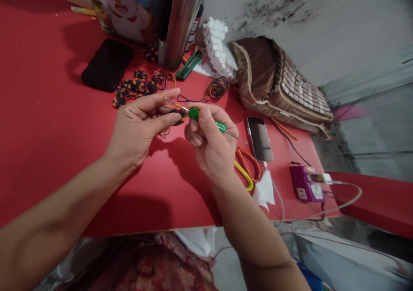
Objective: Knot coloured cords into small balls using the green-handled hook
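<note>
Left hand (138,125) pinches a small dark yarn piece (178,116) between thumb and fingers; right hand (213,138), just right of that piece, grips a green-handled hook (194,114). Its long axis slants from right and nearer the body to left and away, the metal shaft passing along the piece's far side; whether it sits inside a loop I can't tell from where I stand. Beyond the piece, rightward, a yarn coil (217,88) rests on the red bench (48,132).

You've got one left hand (137,125), one right hand (214,140), one green-handled hook (193,114), one thread coil (218,88), one cutter (189,65), one white-cabled phone (260,139), one purple box (300,181); dark yarn clusters (137,86) too bunched to count.
</note>
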Demonstrator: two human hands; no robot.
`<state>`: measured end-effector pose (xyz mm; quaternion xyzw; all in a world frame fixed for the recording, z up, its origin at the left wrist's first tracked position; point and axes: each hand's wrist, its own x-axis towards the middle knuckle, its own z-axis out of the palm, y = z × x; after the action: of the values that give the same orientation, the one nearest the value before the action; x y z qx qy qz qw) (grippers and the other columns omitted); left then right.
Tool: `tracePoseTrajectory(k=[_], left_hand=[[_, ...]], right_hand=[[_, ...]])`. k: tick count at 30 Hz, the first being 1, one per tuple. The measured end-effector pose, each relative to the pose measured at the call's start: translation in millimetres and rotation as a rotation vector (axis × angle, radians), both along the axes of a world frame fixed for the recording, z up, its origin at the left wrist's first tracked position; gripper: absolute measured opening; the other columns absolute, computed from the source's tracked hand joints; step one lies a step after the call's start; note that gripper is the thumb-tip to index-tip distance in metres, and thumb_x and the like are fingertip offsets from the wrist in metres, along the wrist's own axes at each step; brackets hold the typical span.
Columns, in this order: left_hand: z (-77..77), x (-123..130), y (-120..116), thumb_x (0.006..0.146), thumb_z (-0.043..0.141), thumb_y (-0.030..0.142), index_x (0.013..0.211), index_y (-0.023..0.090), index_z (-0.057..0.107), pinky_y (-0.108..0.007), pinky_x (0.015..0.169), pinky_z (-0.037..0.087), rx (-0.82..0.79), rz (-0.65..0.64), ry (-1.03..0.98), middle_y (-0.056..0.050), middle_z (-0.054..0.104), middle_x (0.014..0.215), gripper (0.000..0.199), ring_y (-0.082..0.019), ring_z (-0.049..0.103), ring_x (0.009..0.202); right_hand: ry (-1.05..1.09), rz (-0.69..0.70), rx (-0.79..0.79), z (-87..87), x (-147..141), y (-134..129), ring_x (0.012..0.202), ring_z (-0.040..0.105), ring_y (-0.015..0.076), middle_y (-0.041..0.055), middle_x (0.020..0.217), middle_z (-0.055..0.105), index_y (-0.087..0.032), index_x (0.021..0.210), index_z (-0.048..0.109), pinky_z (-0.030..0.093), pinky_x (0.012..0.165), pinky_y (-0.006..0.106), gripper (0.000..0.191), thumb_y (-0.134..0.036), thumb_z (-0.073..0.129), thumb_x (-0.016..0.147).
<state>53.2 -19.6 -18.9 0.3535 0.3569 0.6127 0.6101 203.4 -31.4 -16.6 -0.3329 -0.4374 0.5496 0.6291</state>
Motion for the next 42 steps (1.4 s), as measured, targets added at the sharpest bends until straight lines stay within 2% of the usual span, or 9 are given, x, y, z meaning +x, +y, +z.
tracePoseTrajectory(k=[5, 8, 12, 19, 26, 34, 37, 40, 42], left_hand=[[10.6, -0.6, -2.4, 0.085, 0.094, 0.012, 0.095, 0.025, 0.092, -0.024, 0.052, 0.046, -0.045, -0.013, -0.049, -0.001, 0.083, 0.084, 0.016, -0.008, 0.056, 0.055], [15.2, -3.2, -3.0, 0.086, 0.087, 0.005, 0.096, 0.024, 0.092, -0.02, 0.041, 0.031, -0.076, -0.056, -0.095, -0.003, 0.089, 0.102, 0.023, -0.006, 0.056, 0.052], [17.0, -6.5, -1.7, 0.081, 0.081, -0.001, 0.101, 0.024, 0.091, -0.018, 0.034, 0.02, -0.155, -0.176, -0.211, -0.003, 0.09, 0.104, 0.034, -0.002, 0.049, 0.041], [25.0, -3.9, -0.5, 0.084, 0.076, -0.009, 0.11, 0.017, 0.084, -0.015, 0.034, 0.028, -0.22, -0.066, -0.132, 0.001, 0.078, 0.073, 0.037, -0.007, 0.061, 0.04], [26.9, -0.9, -6.1, 0.077, 0.081, -0.007, 0.102, 0.02, 0.088, -0.016, 0.042, 0.047, -0.175, -0.057, -0.057, 0.005, 0.074, 0.065, 0.037, -0.007, 0.06, 0.039], [16.9, 0.5, -4.2, 0.073, 0.087, -0.004, 0.103, 0.022, 0.089, -0.019, 0.035, 0.03, -0.149, -0.087, -0.059, 0.004, 0.074, 0.068, 0.039, -0.007, 0.058, 0.039], [15.1, -0.8, -3.1, 0.076, 0.088, -0.002, 0.102, 0.022, 0.089, -0.02, 0.04, 0.039, -0.122, -0.094, -0.069, 0.002, 0.076, 0.07, 0.035, -0.009, 0.064, 0.047], [14.2, -0.9, -2.4, 0.089, 0.087, 0.01, 0.099, 0.022, 0.089, -0.024, 0.053, 0.055, -0.115, -0.093, -0.105, -0.003, 0.082, 0.078, 0.016, -0.013, 0.072, 0.058], [12.8, -0.1, -1.8, 0.094, 0.089, 0.019, 0.097, 0.021, 0.089, -0.025, 0.057, 0.058, -0.119, -0.081, -0.1, -0.004, 0.082, 0.08, 0.004, -0.013, 0.073, 0.061]], right_hand=[[0.013, 0.021, -0.016, -3.4, 0.9, 2.5, 0.048, 0.038, 0.0053, -0.0058, 0.067, 0.061, -0.028, 0.095, 0.089, 0.035, 0.047, 0.026, 0.016, -0.043, 0.088, 0.095], [0.015, 0.051, -0.037, -4.0, 0.8, 2.8, 0.049, 0.039, 0.0053, -0.0059, 0.068, 0.061, -0.027, 0.097, 0.089, 0.035, 0.047, 0.025, 0.016, -0.043, 0.087, 0.095], [0.034, 0.09, -0.061, -3.8, 0.6, 3.0, 0.049, 0.037, 0.0046, -0.0065, 0.068, 0.06, -0.026, 0.097, 0.087, 0.033, 0.047, 0.024, 0.018, -0.044, 0.086, 0.095], [0.052, 0.091, -0.105, -1.6, -0.7, 0.5, 0.049, 0.033, 0.0046, -0.0064, 0.07, 0.06, -0.026, 0.097, 0.085, 0.033, 0.047, 0.025, 0.022, -0.047, 0.087, 0.095], [0.06, 0.016, -0.069, -0.4, -4.6, 0.6, 0.048, 0.032, 0.0061, -0.0078, 0.065, 0.049, -0.028, 0.094, 0.084, 0.036, 0.049, 0.026, 0.018, -0.046, 0.088, 0.096], [0.04, -0.035, -0.083, -5.6, -1.4, 2.9, 0.047, 0.035, 0.0046, -0.0076, 0.065, 0.056, -0.026, 0.095, 0.085, 0.034, 0.048, 0.025, 0.017, -0.043, 0.085, 0.096], [0.041, -0.039, -0.118, -5.1, -1.5, 3.3, 0.048, 0.035, 0.0049, -0.0068, 0.067, 0.059, -0.025, 0.095, 0.085, 0.033, 0.047, 0.025, 0.018, -0.043, 0.085, 0.094], [0.051, -0.031, -0.144, -2.7, -2.9, 2.9, 0.049, 0.034, 0.0051, -0.0069, 0.067, 0.058, -0.025, 0.094, 0.084, 0.032, 0.047, 0.026, 0.02, -0.044, 0.089, 0.09], [0.06, -0.019, -0.144, -1.7, -3.9, 2.5, 0.049, 0.032, 0.0049, -0.0072, 0.067, 0.057, -0.025, 0.093, 0.084, 0.031, 0.047, 0.026, 0.02, -0.043, 0.09, 0.089]])
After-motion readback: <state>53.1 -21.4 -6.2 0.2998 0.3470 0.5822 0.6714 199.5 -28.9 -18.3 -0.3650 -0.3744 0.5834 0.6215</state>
